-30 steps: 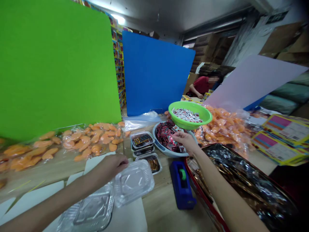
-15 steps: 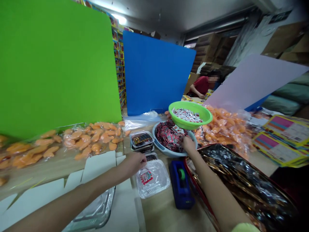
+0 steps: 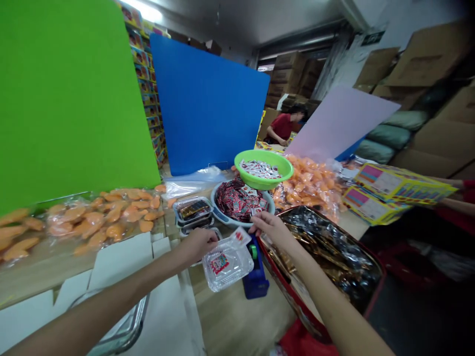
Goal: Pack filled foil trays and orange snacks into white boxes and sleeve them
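Both hands meet at a clear tray [image 3: 237, 263] on the desk [image 3: 230, 319], left hand [image 3: 198, 243] gripping its rim, right hand [image 3: 270, 226] pinching a sachet [image 3: 241, 236].

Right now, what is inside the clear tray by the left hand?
One red-and-white packet lies inside the clear tray. The left hand covers its far left corner, so that part is hidden.

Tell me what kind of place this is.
Likely a packing workshop in a warehouse: cardboard boxes stacked at the back, a bowl heaped with red sachets, and a clear plastic tray with one sachet inside.
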A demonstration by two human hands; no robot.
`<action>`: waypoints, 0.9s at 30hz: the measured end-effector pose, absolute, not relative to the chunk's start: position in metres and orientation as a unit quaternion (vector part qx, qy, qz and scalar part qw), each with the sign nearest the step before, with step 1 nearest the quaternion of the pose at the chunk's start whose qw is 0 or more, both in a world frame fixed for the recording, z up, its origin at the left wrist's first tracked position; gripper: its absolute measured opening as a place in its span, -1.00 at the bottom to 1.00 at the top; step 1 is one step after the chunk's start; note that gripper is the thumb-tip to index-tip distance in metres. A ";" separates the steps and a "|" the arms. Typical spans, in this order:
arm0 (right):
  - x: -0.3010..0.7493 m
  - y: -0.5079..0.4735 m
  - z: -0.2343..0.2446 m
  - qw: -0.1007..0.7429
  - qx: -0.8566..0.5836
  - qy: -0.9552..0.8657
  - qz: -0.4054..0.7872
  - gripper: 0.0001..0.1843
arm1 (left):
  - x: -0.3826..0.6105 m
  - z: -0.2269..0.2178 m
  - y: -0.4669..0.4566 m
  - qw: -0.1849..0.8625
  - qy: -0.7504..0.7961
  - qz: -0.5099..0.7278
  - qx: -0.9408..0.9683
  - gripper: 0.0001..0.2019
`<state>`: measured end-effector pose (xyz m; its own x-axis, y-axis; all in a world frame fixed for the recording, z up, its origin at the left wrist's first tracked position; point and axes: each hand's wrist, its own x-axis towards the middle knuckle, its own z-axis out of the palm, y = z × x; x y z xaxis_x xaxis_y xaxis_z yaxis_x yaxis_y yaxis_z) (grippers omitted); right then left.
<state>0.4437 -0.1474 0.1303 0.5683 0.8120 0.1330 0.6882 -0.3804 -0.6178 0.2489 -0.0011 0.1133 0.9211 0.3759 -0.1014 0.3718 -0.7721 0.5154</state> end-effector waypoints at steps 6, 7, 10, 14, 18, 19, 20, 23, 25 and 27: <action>0.532 -0.216 0.131 0.075 -0.966 -0.236 -0.076 -0.72 | 0.240 0.111 -0.007 0.247 0.190 0.001 0.950 -0.80; 0.545 -0.228 0.128 0.054 -0.972 -0.218 -0.064 -0.73 | 0.236 0.109 -0.007 0.247 0.189 0.005 0.950 -0.80; 0.567 -0.254 0.115 0.006 -0.983 -0.181 -0.033 -0.76 | 0.226 0.106 -0.008 0.256 0.194 0.010 0.947 -0.81; 0.563 -0.260 0.109 -0.018 -0.977 -0.187 -0.105 -0.69 | 0.217 0.101 -0.007 0.265 0.220 0.013 0.939 -0.81; 0.532 -0.241 0.128 0.060 -0.944 -0.248 -0.207 -0.67 | 0.215 0.098 -0.005 0.273 0.230 0.011 0.934 -0.82; 0.523 -0.235 0.133 0.098 -0.936 -0.273 -0.198 -0.68 | 0.215 0.097 -0.005 0.276 0.230 0.011 0.933 -0.82; 0.513 -0.228 0.138 0.140 -0.931 -0.286 -0.180 -0.69 | 0.216 0.097 -0.005 0.278 0.230 0.011 0.933 -0.82; 0.481 -0.208 0.143 0.286 -0.907 -0.296 -0.087 -0.73 | 0.220 0.097 -0.008 0.284 0.225 0.015 0.932 -0.81; 0.457 -0.196 0.142 0.395 -0.862 -0.316 0.029 -0.74 | 0.223 0.098 -0.011 0.290 0.218 0.015 0.932 -0.80; 0.435 -0.190 0.140 0.458 -0.806 -0.340 0.162 -0.69 | 0.226 0.099 -0.013 0.295 0.212 0.014 0.932 -0.81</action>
